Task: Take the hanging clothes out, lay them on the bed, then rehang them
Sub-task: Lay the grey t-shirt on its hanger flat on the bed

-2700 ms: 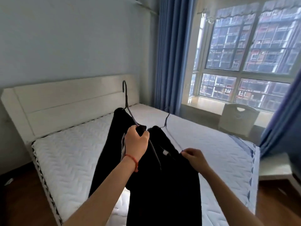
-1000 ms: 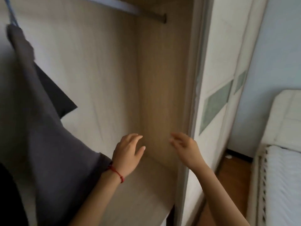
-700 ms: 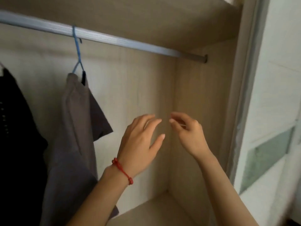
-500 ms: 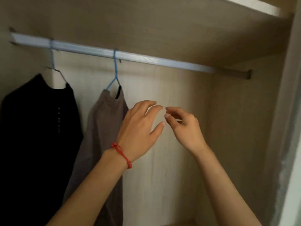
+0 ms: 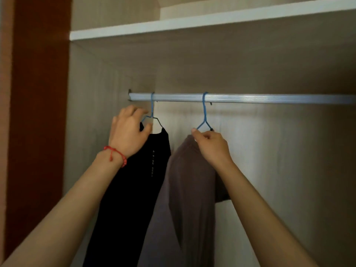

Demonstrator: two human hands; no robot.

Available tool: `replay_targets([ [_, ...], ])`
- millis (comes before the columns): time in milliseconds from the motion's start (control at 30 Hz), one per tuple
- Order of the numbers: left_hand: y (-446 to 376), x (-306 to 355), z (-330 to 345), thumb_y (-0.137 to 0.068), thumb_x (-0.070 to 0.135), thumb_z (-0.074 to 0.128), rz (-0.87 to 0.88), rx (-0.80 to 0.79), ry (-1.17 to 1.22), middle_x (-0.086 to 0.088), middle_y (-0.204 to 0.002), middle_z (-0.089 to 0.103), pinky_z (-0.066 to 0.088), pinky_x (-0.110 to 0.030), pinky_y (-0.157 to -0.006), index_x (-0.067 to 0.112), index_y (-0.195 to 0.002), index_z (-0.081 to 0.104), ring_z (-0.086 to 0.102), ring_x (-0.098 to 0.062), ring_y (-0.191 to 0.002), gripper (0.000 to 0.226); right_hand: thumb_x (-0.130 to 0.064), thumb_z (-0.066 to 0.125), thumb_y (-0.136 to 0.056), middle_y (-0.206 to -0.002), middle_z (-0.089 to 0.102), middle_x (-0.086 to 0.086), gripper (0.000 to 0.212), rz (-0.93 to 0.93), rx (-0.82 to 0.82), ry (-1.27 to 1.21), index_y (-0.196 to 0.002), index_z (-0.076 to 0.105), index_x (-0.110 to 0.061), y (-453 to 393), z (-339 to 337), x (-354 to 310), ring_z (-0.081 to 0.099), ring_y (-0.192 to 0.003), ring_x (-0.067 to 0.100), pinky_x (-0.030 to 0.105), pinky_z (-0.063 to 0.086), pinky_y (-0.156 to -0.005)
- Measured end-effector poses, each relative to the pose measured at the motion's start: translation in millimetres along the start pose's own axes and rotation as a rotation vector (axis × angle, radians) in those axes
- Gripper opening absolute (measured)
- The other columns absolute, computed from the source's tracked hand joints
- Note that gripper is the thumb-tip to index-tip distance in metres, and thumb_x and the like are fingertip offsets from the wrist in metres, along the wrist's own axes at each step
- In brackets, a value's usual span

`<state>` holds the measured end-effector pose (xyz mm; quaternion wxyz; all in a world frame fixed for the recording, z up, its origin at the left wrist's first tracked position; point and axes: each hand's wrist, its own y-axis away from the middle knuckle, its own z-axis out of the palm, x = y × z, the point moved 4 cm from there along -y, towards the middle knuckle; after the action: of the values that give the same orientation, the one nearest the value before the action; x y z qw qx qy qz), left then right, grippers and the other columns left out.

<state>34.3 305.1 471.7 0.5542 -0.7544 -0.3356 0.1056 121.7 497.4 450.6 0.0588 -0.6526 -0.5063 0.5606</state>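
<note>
Two blue hangers are hooked on the wardrobe rail [image 5: 250, 98]. The black garment [image 5: 134, 189] near the rail's left end is gripped at its top by the left hand [image 5: 128, 132]. The grey garment [image 5: 189, 189] is pinched at its collar by the right hand [image 5: 211, 145].

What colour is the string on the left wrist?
Red string bracelet, clear in the head view.

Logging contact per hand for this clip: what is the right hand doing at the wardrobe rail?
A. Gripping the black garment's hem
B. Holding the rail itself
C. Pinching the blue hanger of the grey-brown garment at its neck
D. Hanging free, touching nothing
C: the right hand pinches the blue hanger just above the grey-brown garment, with the hook over the rail.
</note>
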Motion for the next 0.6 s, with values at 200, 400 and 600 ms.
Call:
replay_targets([
  [200,-27.1,-60.7,35.4,-0.087,0.032,0.054,-0.290,-0.313,-0.054,-0.021,-0.128,0.055,0.045,-0.043,-0.096,0.005,-0.128,0.047,0.053,-0.037,-0.117,0.049,-0.057,0.051,-0.082,-0.064,0.049,0.001,0.049,0.110,-0.093,0.051,-0.056,0.045,-0.015,-19.5,32.8,-2.9,0.052,-0.076,0.023,0.030,0.038,-0.068],
  [400,-33.9,-84.9,54.7,-0.090,0.027,0.052,-0.354,-0.371,-0.070,-0.026,-0.101,0.065,0.044,-0.034,-0.071,-0.003,-0.095,0.064,0.061,-0.039,-0.096,0.033,-0.016,0.050,-0.085,-0.057,0.041,0.002,0.033,0.096,-0.062,0.089,-0.055,0.036,-0.010,-30.1,36.6,-3.8,0.043,-0.059,0.020,0.027,0.035,-0.057],
  [600,-46.3,-83.5,53.9,-0.089,0.025,0.053,-0.336,-0.207,0.041,-0.030,-0.091,0.065,0.036,-0.031,-0.065,-0.003,-0.081,0.065,0.060,-0.044,-0.090,0.031,-0.014,0.047,-0.087,-0.052,0.037,0.002,0.040,0.033,0.048,-0.023,-0.050,0.032,-0.012,-35.6,29.4,-4.0,0.037,-0.051,0.016,0.034,0.041,-0.067],
])
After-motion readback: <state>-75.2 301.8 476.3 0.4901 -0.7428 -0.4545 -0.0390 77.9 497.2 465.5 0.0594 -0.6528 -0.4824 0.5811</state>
